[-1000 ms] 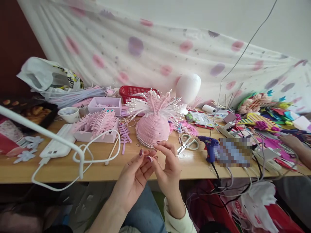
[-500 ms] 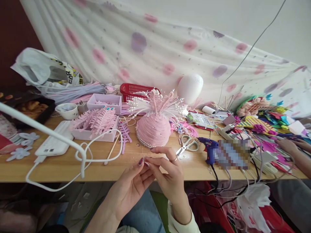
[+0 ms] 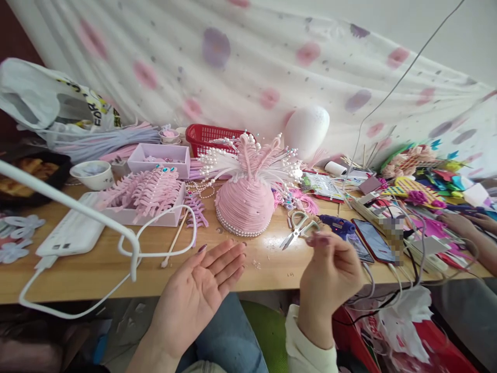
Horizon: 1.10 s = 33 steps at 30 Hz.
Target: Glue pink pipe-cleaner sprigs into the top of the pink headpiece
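My left hand [image 3: 202,287] is open, palm up, fingers stretched out, just in front of the table edge. My right hand [image 3: 330,280] is closed in a pinch, slightly blurred; whatever its fingertips hold, I cannot make out. Beyond it lies a blue glue gun [image 3: 337,225], partly covered by the hand. Left of that pinch are scissors [image 3: 297,230] with pale handles, blades apart. Behind my hands stands a pink domed headdress [image 3: 245,204], rimmed with pearl beads and topped with pink fronds and white bead sprays.
Pink fringed pieces fill a lilac box [image 3: 163,216] at left, near a white power bank [image 3: 73,228] and looping cable. A red basket [image 3: 200,137] and white foam head [image 3: 306,132] stand behind. Phones [image 3: 375,241] lie at right; another person's hand [image 3: 460,225] rests farther over.
My hands have parted. The right moved rightward toward the glue gun, still pinched; the left turned its palm up and opened. The view has shifted slightly.
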Tool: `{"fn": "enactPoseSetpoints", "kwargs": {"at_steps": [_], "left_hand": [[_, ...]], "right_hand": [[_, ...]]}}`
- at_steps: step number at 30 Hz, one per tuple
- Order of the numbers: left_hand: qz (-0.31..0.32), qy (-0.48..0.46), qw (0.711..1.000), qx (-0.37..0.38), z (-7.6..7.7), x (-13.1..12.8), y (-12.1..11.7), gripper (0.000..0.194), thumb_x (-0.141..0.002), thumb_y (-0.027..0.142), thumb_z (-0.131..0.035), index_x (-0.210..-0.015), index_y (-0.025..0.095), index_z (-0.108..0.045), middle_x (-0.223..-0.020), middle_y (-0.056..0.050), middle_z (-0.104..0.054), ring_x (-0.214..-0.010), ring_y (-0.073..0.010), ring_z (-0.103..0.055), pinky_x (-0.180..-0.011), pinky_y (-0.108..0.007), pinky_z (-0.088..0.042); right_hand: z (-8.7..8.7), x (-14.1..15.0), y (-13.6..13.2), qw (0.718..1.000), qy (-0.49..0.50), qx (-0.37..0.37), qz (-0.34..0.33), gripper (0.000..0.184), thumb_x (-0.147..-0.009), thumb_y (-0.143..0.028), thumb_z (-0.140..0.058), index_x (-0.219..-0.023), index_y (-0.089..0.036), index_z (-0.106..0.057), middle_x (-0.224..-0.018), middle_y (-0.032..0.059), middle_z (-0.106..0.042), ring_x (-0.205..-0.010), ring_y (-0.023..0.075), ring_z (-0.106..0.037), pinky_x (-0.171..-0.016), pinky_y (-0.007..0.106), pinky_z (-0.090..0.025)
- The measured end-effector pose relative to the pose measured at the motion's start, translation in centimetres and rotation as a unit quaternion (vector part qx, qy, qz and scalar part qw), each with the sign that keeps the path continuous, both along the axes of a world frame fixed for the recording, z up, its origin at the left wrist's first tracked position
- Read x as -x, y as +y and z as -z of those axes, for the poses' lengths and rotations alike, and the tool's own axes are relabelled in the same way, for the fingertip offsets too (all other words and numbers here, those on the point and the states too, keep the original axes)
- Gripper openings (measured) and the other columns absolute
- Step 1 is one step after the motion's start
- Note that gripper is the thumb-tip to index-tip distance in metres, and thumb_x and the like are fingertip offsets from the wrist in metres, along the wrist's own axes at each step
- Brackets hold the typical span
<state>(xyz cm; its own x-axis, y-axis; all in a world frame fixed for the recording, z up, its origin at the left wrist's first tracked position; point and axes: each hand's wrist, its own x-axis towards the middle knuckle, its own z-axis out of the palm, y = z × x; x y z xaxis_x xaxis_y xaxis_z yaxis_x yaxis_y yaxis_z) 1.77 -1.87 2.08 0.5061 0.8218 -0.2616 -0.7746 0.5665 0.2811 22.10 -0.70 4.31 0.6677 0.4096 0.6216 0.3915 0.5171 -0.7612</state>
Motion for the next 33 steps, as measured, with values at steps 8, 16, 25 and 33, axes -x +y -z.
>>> {"fn": "enactPoseSetpoints", "kwargs": {"at_steps": [8,16,25,33], "left_hand": [[-0.010,0.020,1.000,-0.010,-0.5,-0.7,0.4,0.047,-0.095,0.049,-0.045,-0.121,0.019,-0.071,-0.126,-0.013,-0.071,-0.127,-0.0279,-0.059,-0.115,-0.046,-0.037],[0.007,-0.001,1.000,-0.030,-1.5,-0.5,-0.4,0.063,-0.091,0.061,-0.045,-0.139,0.022,-0.056,-0.132,-0.013,-0.066,-0.137,-0.0294,-0.049,-0.119,-0.049,-0.027],[0.047,-0.031,0.998,-0.020,-1.1,-0.9,-0.3,0.061,-0.091,0.063,-0.043,-0.136,0.025,-0.057,-0.133,-0.013,-0.066,-0.142,-0.0277,-0.044,-0.120,-0.046,-0.024],[0.019,-0.038,0.999,-0.015,-0.1,-0.7,0.0,0.043,-0.085,0.056,-0.064,-0.113,0.024,-0.072,-0.125,-0.010,-0.070,-0.129,-0.0284,-0.057,-0.112,-0.045,-0.041]], "right_hand": [[0.7,2.0,-0.7,0.986,-0.050,0.057,-0.150,0.012,-0.087,-0.020,-0.071,-0.096,-0.026,-0.076,-0.082,0.0015,-0.077,-0.072,0.0172,-0.072,-0.067,0.033,-0.060],[3.0,3.8,0.2,0.943,-0.158,0.070,-0.283,0.030,-0.089,-0.009,-0.067,-0.108,-0.031,-0.073,-0.091,0.0018,-0.076,-0.103,0.0210,-0.069,-0.088,0.039,-0.058],[2.8,3.4,0.7,0.963,-0.045,0.091,-0.251,0.010,-0.091,-0.024,-0.065,-0.087,-0.023,-0.056,-0.078,-0.0005,-0.065,-0.078,0.0146,-0.068,-0.070,0.028,-0.060],[1.9,-0.1,0.8,0.990,-0.031,0.081,-0.112,0.005,-0.083,-0.022,-0.074,-0.086,-0.020,-0.071,-0.074,-0.0003,-0.075,-0.055,0.0137,-0.071,-0.057,0.028,-0.061]]}}
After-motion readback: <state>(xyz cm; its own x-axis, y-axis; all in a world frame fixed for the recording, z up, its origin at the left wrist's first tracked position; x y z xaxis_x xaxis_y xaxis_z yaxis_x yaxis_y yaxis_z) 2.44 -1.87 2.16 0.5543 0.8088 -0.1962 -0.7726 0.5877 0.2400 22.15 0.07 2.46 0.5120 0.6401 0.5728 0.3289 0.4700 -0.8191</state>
